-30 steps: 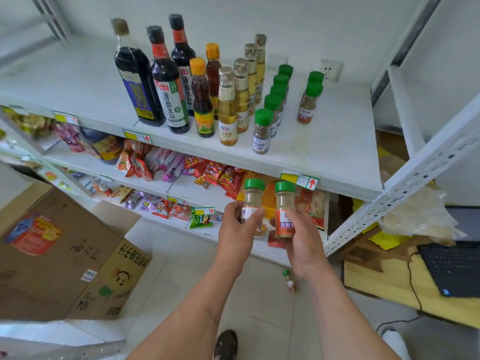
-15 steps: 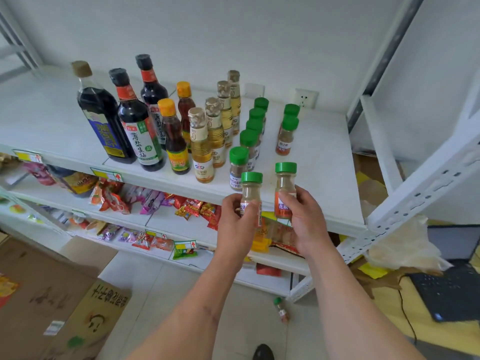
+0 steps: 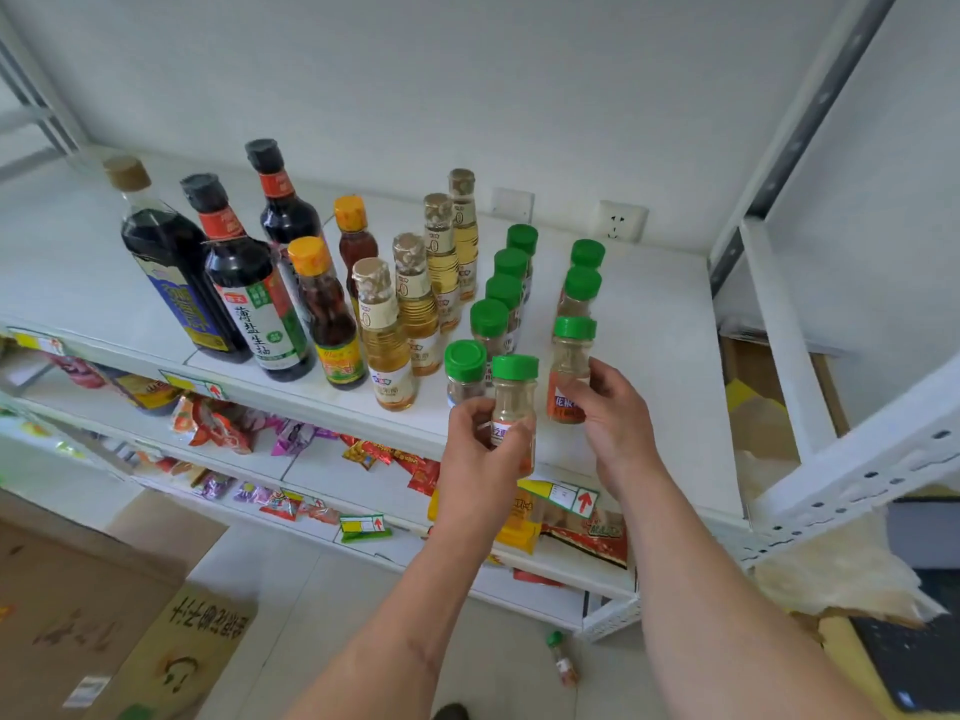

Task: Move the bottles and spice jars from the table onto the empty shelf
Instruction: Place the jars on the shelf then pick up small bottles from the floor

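My left hand [image 3: 480, 459] grips a green-capped spice jar [image 3: 514, 402] just above the front edge of the white shelf [image 3: 665, 387]. My right hand [image 3: 610, 413] holds a second green-capped spice jar [image 3: 570, 371], upright, its base at or just above the shelf board, at the front of the right-hand jar row. Behind them stand several green-capped spice jars [image 3: 491, 324] in two rows. Left of those are pale yellow bottles [image 3: 384, 335], orange-capped bottles [image 3: 324, 314] and three tall dark sauce bottles [image 3: 244, 283].
Lower shelves [image 3: 311, 459] hold snack packets. One spice jar [image 3: 562, 659] lies on the floor below. Cardboard boxes [image 3: 104, 615] stand at the lower left. White shelf posts [image 3: 852, 459] and a laptop [image 3: 919, 662] are at the right. Two wall sockets [image 3: 621, 220] sit behind the shelf.
Both hands have risen from below shelf level with a jar each. The right jar now stands over the shelf board behind the front edge; the left jar is near the edge.
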